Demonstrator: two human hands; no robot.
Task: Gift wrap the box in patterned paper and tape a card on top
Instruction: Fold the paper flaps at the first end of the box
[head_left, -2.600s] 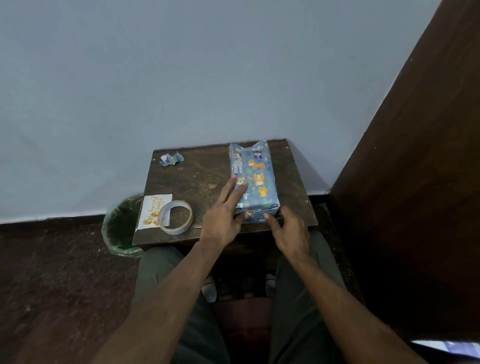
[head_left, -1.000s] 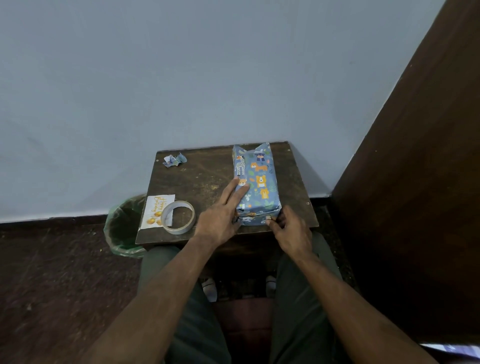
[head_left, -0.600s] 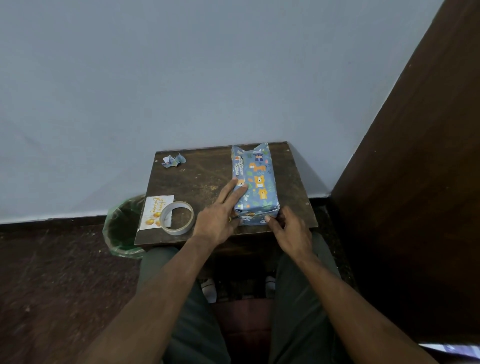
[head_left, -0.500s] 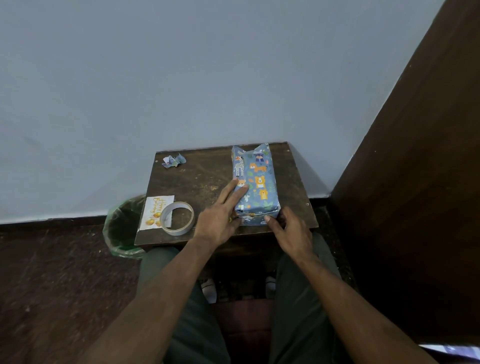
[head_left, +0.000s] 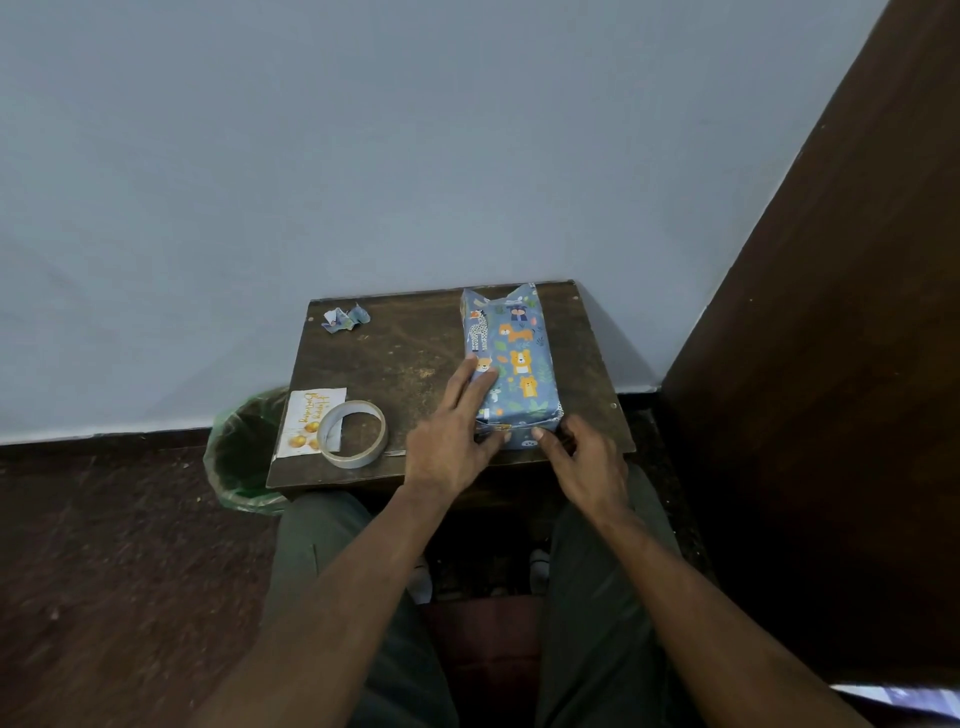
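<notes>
A long box wrapped in blue paper printed with cartoon animals (head_left: 511, 364) lies lengthwise on the right half of a small dark scuffed wooden table (head_left: 410, 353), its far end almost at the wall edge and its near end close to the table's front edge. At the far end two paper corners stand up unfolded, so by my reading that end is not yet closed.

The left hand (head_left: 452, 436) lies flat along the box's near left side, fingers straight and laid close together over the top edge, thumb tucked against the near end face. It seems placed there to keep the box from sliding while the other hand works. The right hand (head_left: 582, 457) sits at the near right corner, its fingertips (head_left: 537, 434) pressing on the folded paper of the near end. Whether they pinch a flap or merely push it flat I cannot tell, as the end face is mostly hidden.

On the near left of the table a roll of pale clear tape (head_left: 353, 434) rests partly on a white greeting card with gold lettering and gold baubles (head_left: 306, 421), both well apart from the box yet within easy reach, likely waiting for the sealing and the card step. A crumpled scrap of the same blue paper (head_left: 344, 318) sits at the far left corner. A green-lined waste bin (head_left: 239, 457) stands on the floor just left of the table.
</notes>
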